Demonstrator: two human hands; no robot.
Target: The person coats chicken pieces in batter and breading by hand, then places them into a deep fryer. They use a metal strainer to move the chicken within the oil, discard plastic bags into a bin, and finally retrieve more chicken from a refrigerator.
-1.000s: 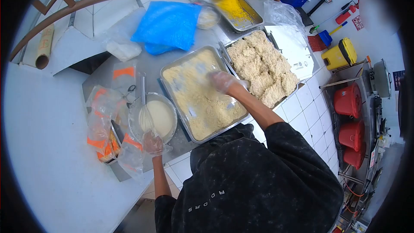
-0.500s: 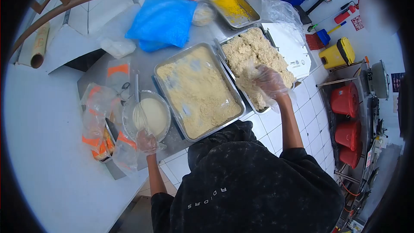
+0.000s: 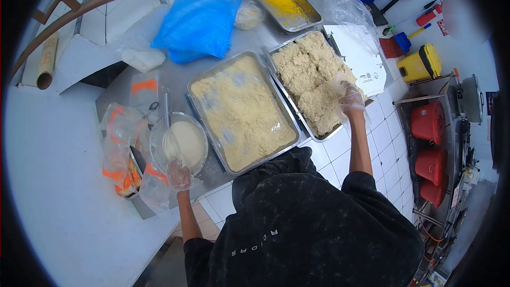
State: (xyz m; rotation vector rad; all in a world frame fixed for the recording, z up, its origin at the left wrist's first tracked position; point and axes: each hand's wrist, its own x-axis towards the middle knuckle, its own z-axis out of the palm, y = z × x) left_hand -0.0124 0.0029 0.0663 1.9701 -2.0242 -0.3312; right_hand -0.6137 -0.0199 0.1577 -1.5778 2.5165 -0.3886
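My left hand, in a clear plastic glove, is closed on the near rim of a bowl of pale batter. A wire whisk leans in that bowl, its handle pointing away from me. My right hand, also gloved, lies with its fingers apart on the pale crumbly mixture heaped in the right metal tray. Between my hands, a larger metal tray contains a flatter layer of fine yellowish crumbs.
Behind the trays are a blue plastic bag and a small tray with yellow powder. White card lies beyond the right tray. Orange-marked plastic packs sit left of the bowl. Red buckets stand at the far right.
My right hand has moved right, to the right edge of the crumbly mixture; the clump under its fingers before is no longer lifted. My left hand stays at the bowl.
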